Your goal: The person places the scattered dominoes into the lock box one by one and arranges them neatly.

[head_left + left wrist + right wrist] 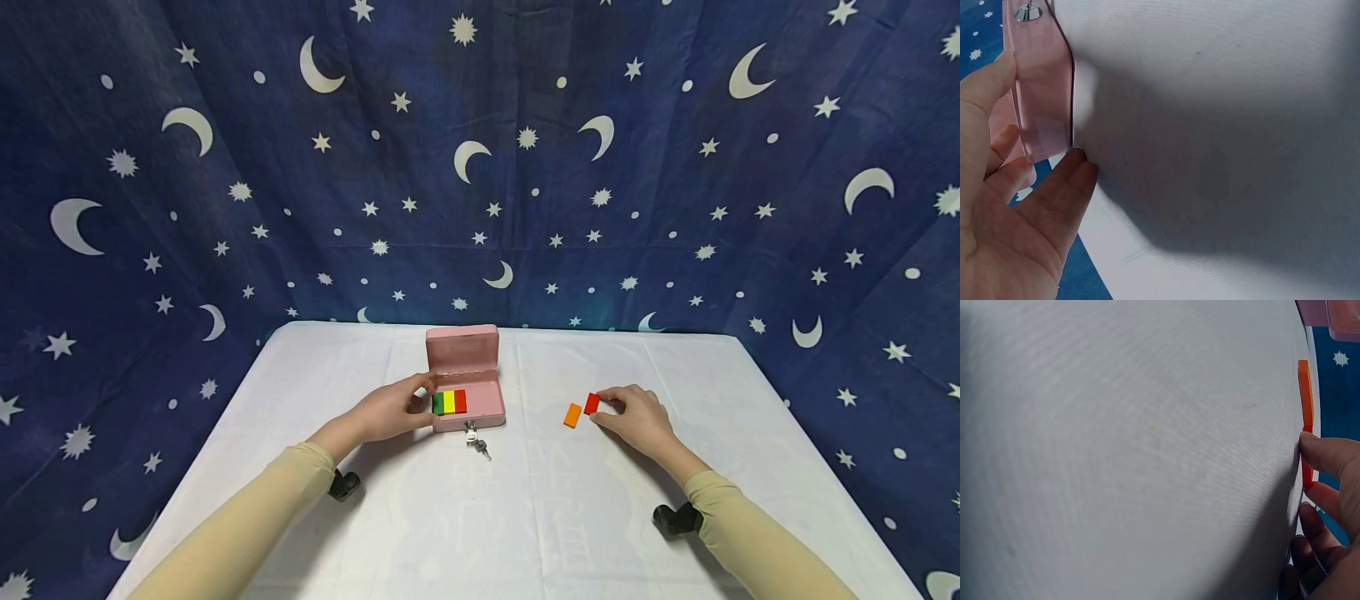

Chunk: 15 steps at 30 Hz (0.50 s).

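Observation:
An open pink cash box (486,402) stands on the table with its lid raised at the back. Inside, at its left end, a green block (438,403), a yellow block (449,402) and a red block (461,402) lie side by side. My left hand (390,410) grips the left end of the box, thumb and fingers spread across its corners. Over on the right, my right hand (637,421) pinches another flat red block (592,403) between thumb and forefinger. Just left of that one lies an orange block (572,415); in the right wrist view the orange block (1305,394) appears to touch it.
Keys (480,447) hang from the lock at the box's front and rest on the white tablecloth (517,517). A dark blue curtain (525,208) with moons and stars surrounds the table's back and sides.

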Each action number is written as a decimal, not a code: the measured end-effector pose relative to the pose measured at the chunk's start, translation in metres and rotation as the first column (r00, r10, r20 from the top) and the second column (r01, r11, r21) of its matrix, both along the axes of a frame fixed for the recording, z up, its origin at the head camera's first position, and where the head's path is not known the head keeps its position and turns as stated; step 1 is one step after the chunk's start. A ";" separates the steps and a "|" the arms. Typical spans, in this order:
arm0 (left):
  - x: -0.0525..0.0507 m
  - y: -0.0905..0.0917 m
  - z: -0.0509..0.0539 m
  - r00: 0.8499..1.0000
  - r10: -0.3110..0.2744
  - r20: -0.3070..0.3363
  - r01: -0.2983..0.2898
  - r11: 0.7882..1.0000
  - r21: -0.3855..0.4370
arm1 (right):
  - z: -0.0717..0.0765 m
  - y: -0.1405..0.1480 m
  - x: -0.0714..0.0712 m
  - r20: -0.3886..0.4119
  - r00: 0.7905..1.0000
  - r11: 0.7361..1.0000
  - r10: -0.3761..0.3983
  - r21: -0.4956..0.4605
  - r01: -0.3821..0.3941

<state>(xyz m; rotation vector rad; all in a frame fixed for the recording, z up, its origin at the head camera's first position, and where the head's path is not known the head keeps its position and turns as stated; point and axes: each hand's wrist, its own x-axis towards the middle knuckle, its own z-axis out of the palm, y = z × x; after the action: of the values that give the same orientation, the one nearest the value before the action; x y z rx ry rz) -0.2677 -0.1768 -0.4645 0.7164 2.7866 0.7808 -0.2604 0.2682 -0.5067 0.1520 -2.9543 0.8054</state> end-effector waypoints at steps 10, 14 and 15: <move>-0.001 -0.001 -0.002 1.000 0.002 -0.004 -0.002 1.000 -0.008 | -0.001 0.000 0.002 -0.045 0.999 1.000 0.007 0.006 -0.006; -0.001 0.000 -0.002 1.000 0.009 -0.002 -0.009 1.000 -0.011 | -0.001 -0.001 0.002 -0.062 0.998 1.000 0.016 0.013 -0.015; -0.001 0.000 -0.002 1.000 0.010 -0.003 -0.010 1.000 -0.012 | -0.001 -0.001 0.002 -0.065 0.998 1.000 0.018 0.016 -0.017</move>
<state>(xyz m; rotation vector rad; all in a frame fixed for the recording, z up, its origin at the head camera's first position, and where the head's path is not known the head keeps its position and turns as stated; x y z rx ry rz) -0.2689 -0.1769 -0.4669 0.7032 2.7971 0.7647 -0.2582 0.2674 -0.5077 0.2007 -2.9031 0.7646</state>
